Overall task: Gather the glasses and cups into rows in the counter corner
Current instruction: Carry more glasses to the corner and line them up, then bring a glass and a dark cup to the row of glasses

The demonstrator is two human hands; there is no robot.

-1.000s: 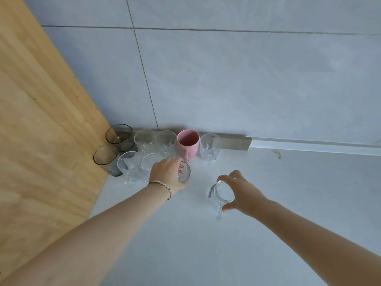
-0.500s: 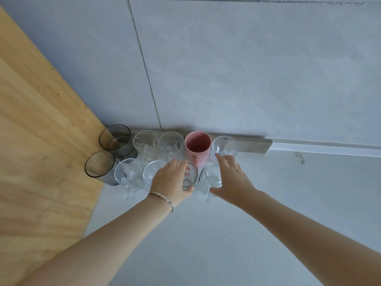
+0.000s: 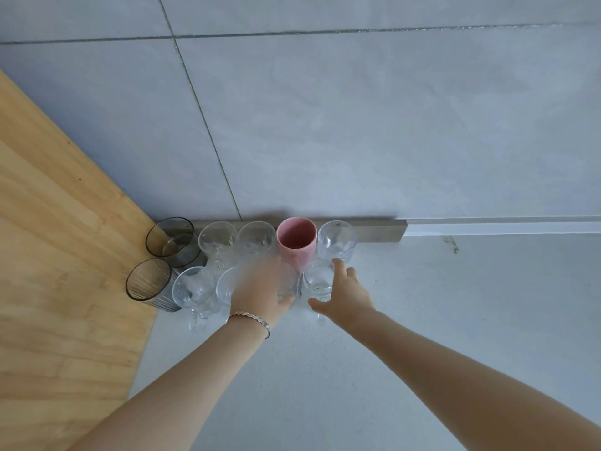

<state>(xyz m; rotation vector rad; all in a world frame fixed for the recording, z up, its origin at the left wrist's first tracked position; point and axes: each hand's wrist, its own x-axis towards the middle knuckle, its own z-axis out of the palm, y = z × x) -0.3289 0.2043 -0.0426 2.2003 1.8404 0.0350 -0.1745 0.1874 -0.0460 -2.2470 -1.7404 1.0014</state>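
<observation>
Two rows of drinkware stand in the corner. The back row holds a smoked glass, two clear glasses, a pink cup and another clear glass. In front stand a ribbed smoked glass, a clear mug and a clear glass. My left hand, blurred, covers and grips a small clear glass. Just right of it, my right hand holds a clear glass mug between thumb and fingers, set down on the counter.
A wooden panel forms the left side of the corner. The grey tiled wall runs behind the rows, with a metal strip at its foot. The pale counter extends to the right and towards me.
My right hand has carried the clear glass mug from the open counter into the front row, beside the glass under my left hand. The left hand stayed on its glass.
</observation>
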